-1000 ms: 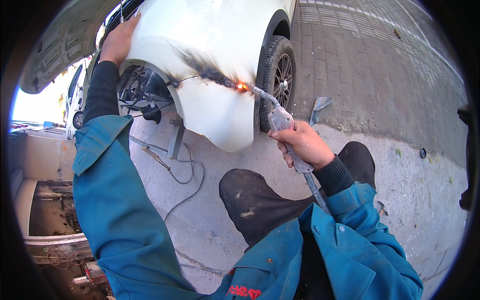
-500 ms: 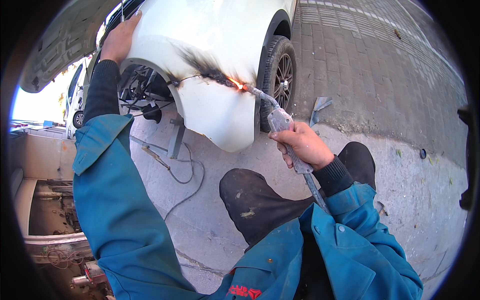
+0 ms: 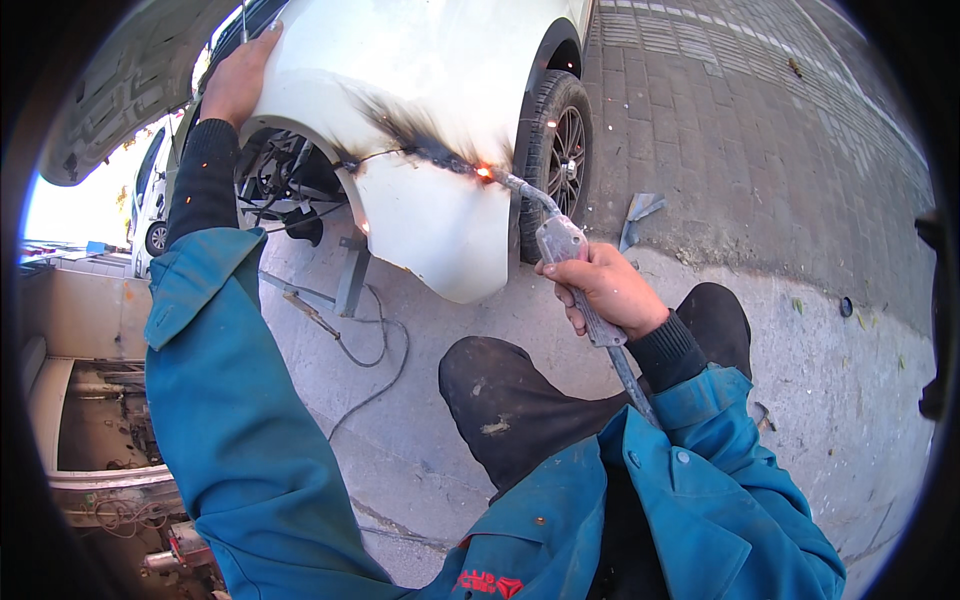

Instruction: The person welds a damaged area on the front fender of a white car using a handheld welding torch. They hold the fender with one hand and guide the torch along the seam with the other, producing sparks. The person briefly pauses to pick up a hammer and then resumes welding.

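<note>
My right hand (image 3: 615,292) is closed around the handle of a welding torch (image 3: 562,243), its curved neck reaching up and left. The torch tip meets a white car fender (image 3: 430,235) at a small orange glow (image 3: 485,172). From there a blackened seam (image 3: 420,150) runs left across the panel to the edge of a cut-out, with soot streaks above it. My left hand (image 3: 238,82) grips the fender's upper left edge; part of its fingers is hidden behind the panel.
Beside the fender stands a car wheel (image 3: 562,150). A clamp with a cable (image 3: 312,312) and a metal stand (image 3: 352,275) are on the concrete below. A bent metal scrap (image 3: 640,215) lies right. Stripped bodywork (image 3: 100,330) is at left, under a raised hood (image 3: 130,80).
The long orange flare at the torch tip has shrunk to a small glowing spot. Several sparks now fly near the wheel, the fender's lower edge and my left sleeve. Both hands keep their places.
</note>
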